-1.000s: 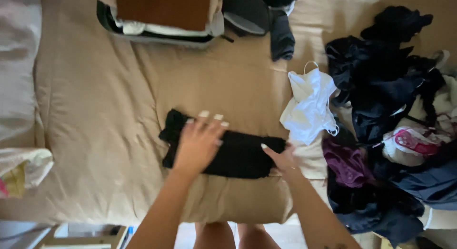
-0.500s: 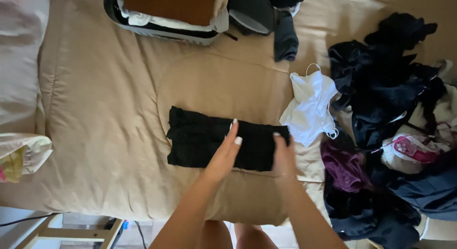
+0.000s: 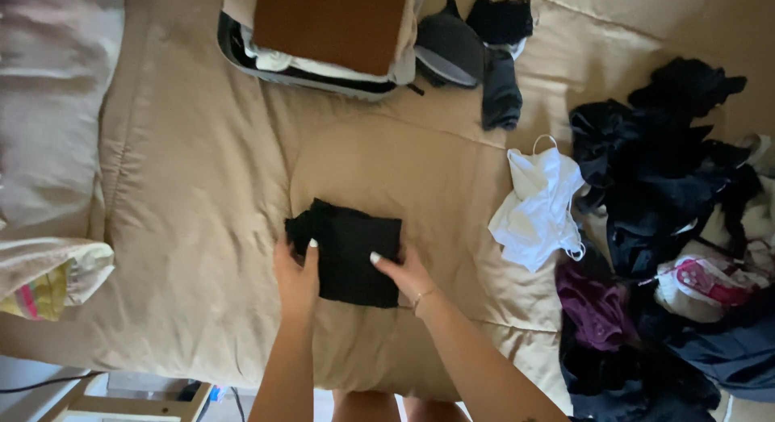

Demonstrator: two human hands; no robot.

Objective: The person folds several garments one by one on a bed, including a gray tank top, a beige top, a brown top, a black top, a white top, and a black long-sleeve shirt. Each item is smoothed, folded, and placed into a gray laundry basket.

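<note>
A black garment [image 3: 349, 248], folded into a compact rectangle, lies on the tan bedspread [image 3: 202, 188] near the bed's front edge. My left hand [image 3: 295, 277] presses on its lower left edge, fingers together. On the lower right edge rests my right hand [image 3: 406, 275], with the thumb on top of the fabric. Both hands lie flat against the fold rather than lifting it.
An open suitcase [image 3: 323, 35] packed with folded clothes sits at the back of the bed, dark items [image 3: 484, 59] beside it. A white top [image 3: 541, 200] and a heap of dark and purple clothes [image 3: 670, 228] fill the right. Pillows [image 3: 48, 148] lie at left.
The long black garment has been folded over from the right into half its width. My right hand travelled left with the fold; my left hand shifted to the left edge.
</note>
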